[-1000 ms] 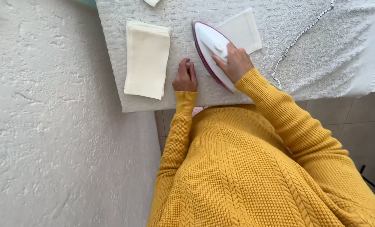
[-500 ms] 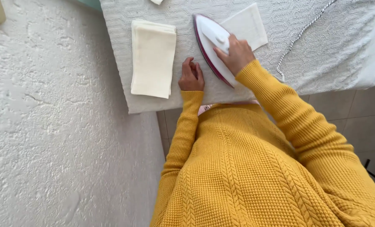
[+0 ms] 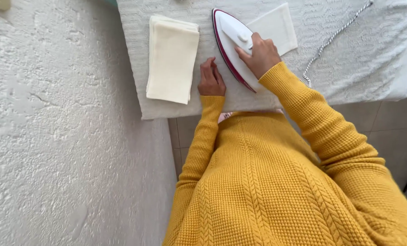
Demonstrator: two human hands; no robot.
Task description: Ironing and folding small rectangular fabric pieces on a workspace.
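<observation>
My right hand (image 3: 260, 55) grips the handle of a white iron with a dark red edge (image 3: 228, 38), which lies flat on a white cloth square (image 3: 278, 27) on the ironing board (image 3: 349, 54). My left hand (image 3: 211, 79) rests on the board just left of the iron, fingers together and flat, holding nothing. A stack of folded cream cloths (image 3: 172, 59) lies to the left of that hand. Both arms wear yellow knitted sleeves.
A black-and-white braided cord (image 3: 331, 41) runs from the iron across the board to the upper right. A rough white wall (image 3: 62, 136) stands close on the left. Tiled floor (image 3: 386, 132) shows below the board's near edge.
The view has shifted, so the board and cloths sit further right in frame. The iron has slid slightly up and away over the cloth square. My left hand stays beside it.
</observation>
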